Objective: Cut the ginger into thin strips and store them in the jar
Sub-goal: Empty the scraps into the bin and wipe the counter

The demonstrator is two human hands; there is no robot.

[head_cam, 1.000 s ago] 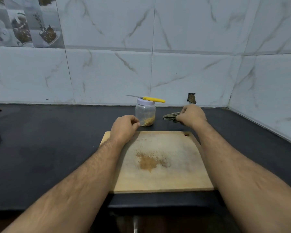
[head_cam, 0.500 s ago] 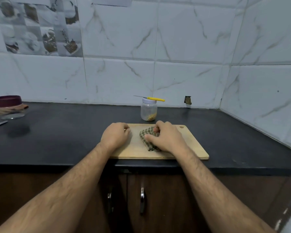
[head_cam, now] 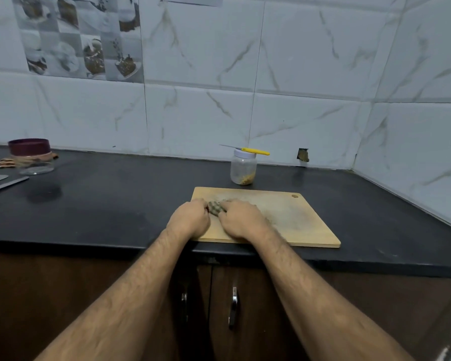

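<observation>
I saw a black counter (head_cam: 102,204) carrying a wooden board (head_cam: 297,220) at its front edge. Both hands were on the board's left part: the left hand (head_cam: 190,220) rested curled, and I could not tell whether it held anything, while the right hand (head_cam: 241,221) gripped a checked cloth (head_cam: 215,207). Behind the board stood the jar (head_cam: 243,169), lid on, ginger (head_cam: 246,180) at its bottom, a yellow-handled knife (head_cam: 248,150) lying across its lid.

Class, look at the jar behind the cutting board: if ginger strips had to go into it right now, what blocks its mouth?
Two things. The jar wears its white lid, and the yellow-handled knife lies across that lid. Both must come off first. Both hands are on a cloth on the cutting board.
</observation>
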